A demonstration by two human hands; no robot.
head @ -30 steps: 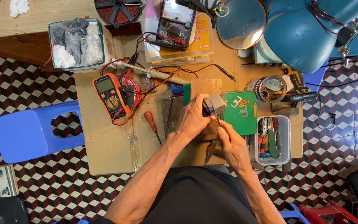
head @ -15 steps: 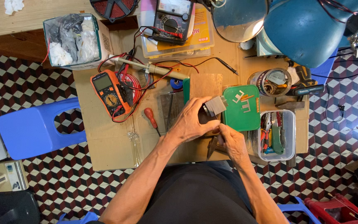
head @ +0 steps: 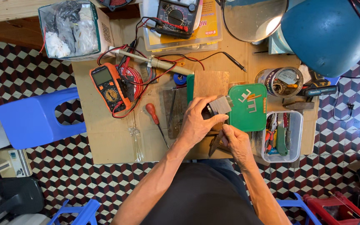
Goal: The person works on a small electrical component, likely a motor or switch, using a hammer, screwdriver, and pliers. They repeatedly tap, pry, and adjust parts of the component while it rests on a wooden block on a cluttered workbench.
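Currently the left hand (head: 198, 123) is closed around a small grey block (head: 219, 105), holding it just above the worktop (head: 105, 137). The right hand (head: 237, 141) sits just below it, fingers pinched on a thin dark tool (head: 214, 144); its tip is hidden. Work on the block appears under way, not finished. Right of the hands lies a green tray (head: 248, 112), then a clear tub (head: 298, 137) of tools. A red screwdriver (head: 155, 121) and orange meter (head: 109, 89) lie to the left; nothing blocks the hands.
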